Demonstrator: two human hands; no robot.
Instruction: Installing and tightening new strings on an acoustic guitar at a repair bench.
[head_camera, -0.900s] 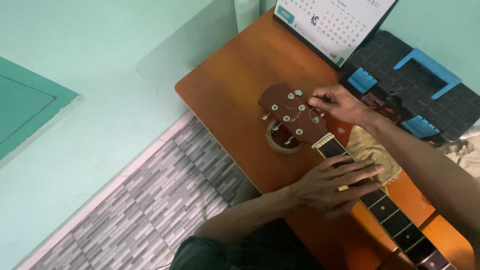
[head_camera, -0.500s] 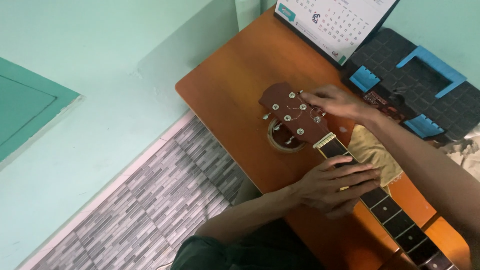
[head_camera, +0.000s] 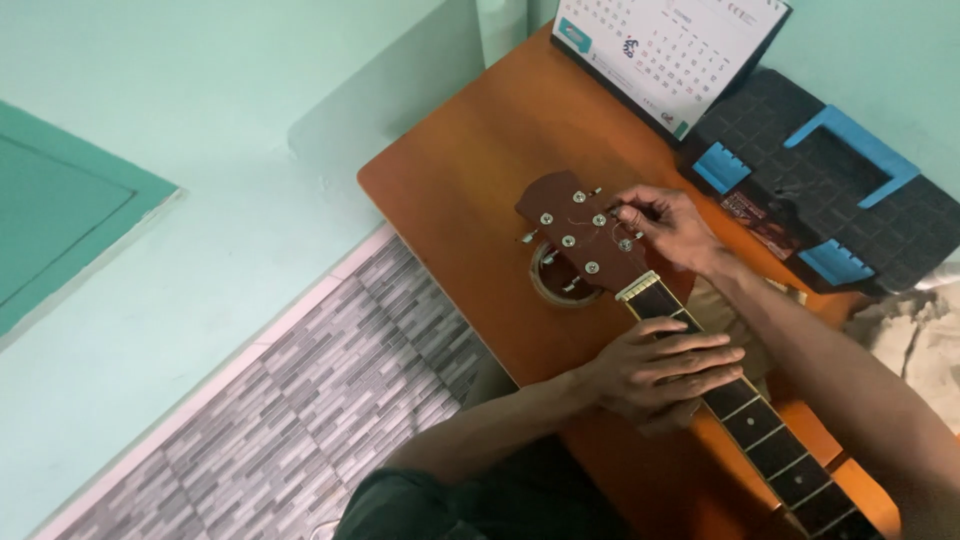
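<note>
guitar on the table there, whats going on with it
A person has a guitar neck laid across an orange-brown table. Their left hand presses flat over the fretboard just below the nut, while the right hand pinches at a tuning post on the brown headstock. A roll of tape lies under the headstock; a desk calendar and a black-and-blue case lie further back.

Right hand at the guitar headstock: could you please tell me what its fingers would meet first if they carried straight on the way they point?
The right hand points left across the headstock, so probably the tuning posts at its fingertips; depth is unclear.
</note>
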